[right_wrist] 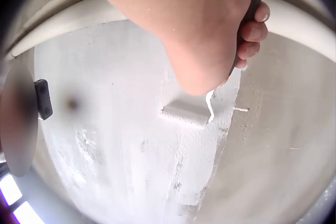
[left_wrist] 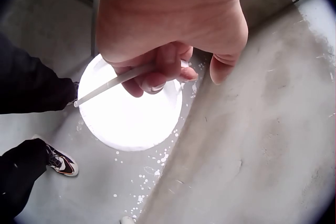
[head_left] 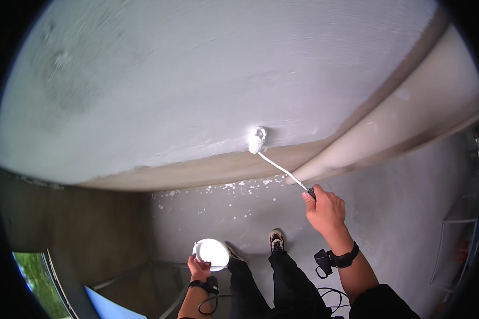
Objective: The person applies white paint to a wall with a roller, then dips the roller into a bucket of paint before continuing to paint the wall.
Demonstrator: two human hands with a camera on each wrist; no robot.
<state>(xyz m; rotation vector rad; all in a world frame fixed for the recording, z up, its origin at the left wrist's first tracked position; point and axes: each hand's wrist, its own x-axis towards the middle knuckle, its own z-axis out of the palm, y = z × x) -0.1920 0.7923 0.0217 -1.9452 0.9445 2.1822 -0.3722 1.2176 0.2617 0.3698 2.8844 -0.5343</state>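
Note:
My right hand (head_left: 325,210) grips the dark handle (right_wrist: 249,19) of a paint roller. The roller's white, paint-coated sleeve (head_left: 257,140) lies against the wall (head_left: 197,90), near the lower edge of the white-painted area. A thin paint-covered rod (head_left: 282,169) runs from handle to sleeve. Low at the left, my left hand (head_left: 199,267) holds a white bucket (head_left: 196,248) by its handle (left_wrist: 113,83), with the fingers curled round it. The bucket hangs beside my left leg, its inside glaring bright white in the left wrist view.
An unpainted brown-grey strip (head_left: 207,170) runs along the wall's bottom. A pale pipe (head_left: 388,111) stands at the right. White drips (head_left: 234,194) dot the floor by the wall. Metal frames (head_left: 455,220) stand far right, with a window (head_left: 40,282) lower left.

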